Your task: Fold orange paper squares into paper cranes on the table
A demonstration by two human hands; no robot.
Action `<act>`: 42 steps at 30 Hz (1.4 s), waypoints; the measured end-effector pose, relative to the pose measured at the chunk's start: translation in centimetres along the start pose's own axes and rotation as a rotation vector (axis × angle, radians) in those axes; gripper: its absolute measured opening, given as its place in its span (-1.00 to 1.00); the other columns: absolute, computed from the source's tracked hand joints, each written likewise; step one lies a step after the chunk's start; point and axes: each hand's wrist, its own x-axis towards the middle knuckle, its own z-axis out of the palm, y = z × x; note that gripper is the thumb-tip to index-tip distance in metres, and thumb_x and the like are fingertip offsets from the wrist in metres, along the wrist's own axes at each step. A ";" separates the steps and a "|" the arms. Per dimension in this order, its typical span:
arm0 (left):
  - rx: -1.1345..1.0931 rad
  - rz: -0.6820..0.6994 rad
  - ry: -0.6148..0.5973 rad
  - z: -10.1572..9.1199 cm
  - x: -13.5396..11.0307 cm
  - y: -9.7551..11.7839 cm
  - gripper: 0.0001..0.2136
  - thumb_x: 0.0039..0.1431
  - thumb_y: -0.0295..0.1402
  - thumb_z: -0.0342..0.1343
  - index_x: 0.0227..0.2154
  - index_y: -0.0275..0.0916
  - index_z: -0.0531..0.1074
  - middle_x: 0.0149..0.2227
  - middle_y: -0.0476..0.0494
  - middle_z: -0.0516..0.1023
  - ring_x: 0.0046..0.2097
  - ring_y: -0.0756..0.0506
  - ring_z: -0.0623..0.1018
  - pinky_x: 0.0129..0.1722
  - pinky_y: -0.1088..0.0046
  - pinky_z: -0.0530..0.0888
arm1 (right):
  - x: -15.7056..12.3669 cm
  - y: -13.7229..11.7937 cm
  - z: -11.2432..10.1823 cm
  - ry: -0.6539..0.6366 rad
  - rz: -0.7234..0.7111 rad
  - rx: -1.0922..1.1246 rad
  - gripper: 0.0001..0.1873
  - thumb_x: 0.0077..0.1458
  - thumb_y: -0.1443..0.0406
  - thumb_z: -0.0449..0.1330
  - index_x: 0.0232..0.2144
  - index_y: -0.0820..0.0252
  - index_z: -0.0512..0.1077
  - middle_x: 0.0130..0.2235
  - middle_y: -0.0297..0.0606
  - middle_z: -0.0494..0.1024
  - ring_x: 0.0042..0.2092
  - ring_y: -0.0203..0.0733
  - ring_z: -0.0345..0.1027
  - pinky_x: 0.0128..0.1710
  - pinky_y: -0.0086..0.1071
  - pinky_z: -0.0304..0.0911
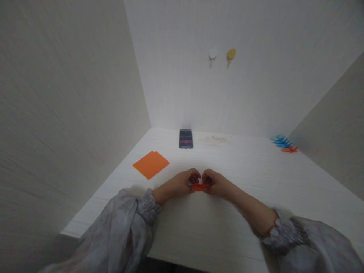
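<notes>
A small folded piece of orange paper (199, 187) is stretched between my two hands, just above the white table. My left hand (187, 181) pinches its left end, fingers curled over it. On the other end, my right hand (214, 182) grips with the thumb below and bent fingers above. The finer folds are partly covered by my fingers and too small to make out. To the left of my hands lies a stack of flat orange paper sheets (151, 165).
At the back stands a dark, blurred-out rectangular object (185, 139). Several folded blue paper pieces (281, 141) and an orange one (290, 149) sit by the right wall. Two hooks, white (212, 55) and yellow (231, 54), hang on the back wall. Walls enclose the table (241, 223) on three sides.
</notes>
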 end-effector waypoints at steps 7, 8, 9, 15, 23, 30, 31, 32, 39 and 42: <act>-0.133 -0.013 -0.068 0.1 0.2 -0.3 -0.56 -0.24 -0.40 0.21 -0.21 -0.27 0.24 -0.32 -0.06 0.39 -0.32 0.00 0.37 -0.32 0.48 0.31 | 0.0 -0.2 0.5 0.046 0.001 -0.048 -0.80 -0.33 0.46 0.16 -0.58 0.19 0.20 -0.55 -0.42 0.26 -0.49 -0.34 0.11 -0.52 -0.49 0.03; -0.096 -0.052 0.006 0.3 0.3 -0.2 -0.64 -0.19 -0.35 0.18 -0.26 -0.28 0.27 -0.39 -0.04 0.38 -0.39 0.02 0.35 -0.39 0.50 0.30 | 0.1 -0.4 0.5 0.050 0.000 -0.057 -0.80 -0.32 0.44 0.17 -0.59 0.19 0.20 -0.55 -0.42 0.25 -0.49 -0.34 0.11 -0.52 -0.49 0.02; -0.050 -0.086 0.064 0.5 0.3 -0.1 -0.71 -0.14 -0.33 0.13 -0.31 -0.29 0.28 -0.45 -0.01 0.37 -0.44 0.04 0.33 -0.44 0.52 0.27 | 0.2 -0.6 0.6 0.053 0.000 -0.063 -0.79 -0.32 0.44 0.18 -0.59 0.19 0.19 -0.55 -0.42 0.25 -0.49 -0.35 0.10 -0.52 -0.49 0.02; 0.062 -0.097 0.173 1.2 0.4 0.0 -0.79 -0.14 -0.37 0.09 -0.37 -0.26 0.30 -0.51 0.04 0.34 -0.49 0.05 0.31 -0.51 0.55 0.22 | 0.3 -1.3 0.6 0.064 0.006 -0.072 -0.79 -0.31 0.44 0.18 -0.61 0.19 0.18 -0.53 -0.40 0.24 -0.48 -0.35 0.09 -0.51 -0.49 0.01; -0.022 -0.089 0.094 0.6 0.3 0.4 -0.70 -0.21 -0.36 0.15 -0.33 -0.28 0.29 -0.48 0.01 0.35 -0.48 0.06 0.29 -0.49 0.56 0.24 | 0.2 -0.7 0.8 0.072 0.007 -0.085 -0.80 -0.31 0.41 0.19 -0.58 0.19 0.21 -0.55 -0.40 0.26 -0.49 -0.35 0.10 -0.51 -0.48 0.00; -0.018 -0.079 0.149 0.9 0.2 0.0 -0.81 -0.10 -0.33 0.08 -0.37 -0.27 0.32 -0.50 0.02 0.34 -0.48 0.06 0.30 -0.50 0.56 0.23 | 0.1 -1.1 0.7 0.069 0.008 -0.094 -0.81 -0.31 0.43 0.17 -0.59 0.19 0.19 -0.54 -0.40 0.25 -0.48 -0.34 0.10 -0.50 -0.48 0.00; -0.010 -0.084 0.157 0.9 0.2 -0.1 -0.80 -0.12 -0.34 0.09 -0.37 -0.27 0.32 -0.50 0.03 0.34 -0.48 0.06 0.30 -0.50 0.56 0.23 | 0.1 -1.2 0.6 0.068 0.013 -0.093 -0.81 -0.31 0.44 0.16 -0.58 0.19 0.19 -0.54 -0.40 0.26 -0.48 -0.34 0.10 -0.49 -0.48 0.01; -0.003 -0.089 0.165 1.0 0.3 -0.1 -0.79 -0.14 -0.35 0.10 -0.37 -0.27 0.32 -0.51 0.03 0.34 -0.48 0.06 0.31 -0.50 0.55 0.23 | 0.1 -1.2 0.6 0.064 0.019 -0.093 -0.80 -0.31 0.44 0.16 -0.58 0.19 0.19 -0.54 -0.41 0.26 -0.48 -0.34 0.10 -0.49 -0.48 0.01; 0.017 -0.079 0.150 0.9 0.2 0.0 -0.77 -0.15 -0.36 0.11 -0.36 -0.27 0.33 -0.47 0.00 0.39 -0.47 0.06 0.32 -0.49 0.55 0.25 | 0.0 -1.3 0.6 0.064 0.016 -0.087 -0.79 -0.31 0.46 0.16 -0.59 0.19 0.18 -0.55 -0.42 0.25 -0.49 -0.36 0.09 -0.50 -0.50 0.03; 0.032 -0.057 0.179 1.0 0.0 0.1 -0.78 -0.13 -0.34 0.11 -0.35 -0.27 0.33 -0.45 -0.01 0.40 -0.44 0.04 0.35 -0.45 0.55 0.27 | 0.0 -1.2 0.6 0.078 -0.012 -0.075 -0.80 -0.29 0.44 0.18 -0.58 0.20 0.20 -0.54 -0.41 0.26 -0.48 -0.35 0.11 -0.50 -0.49 0.04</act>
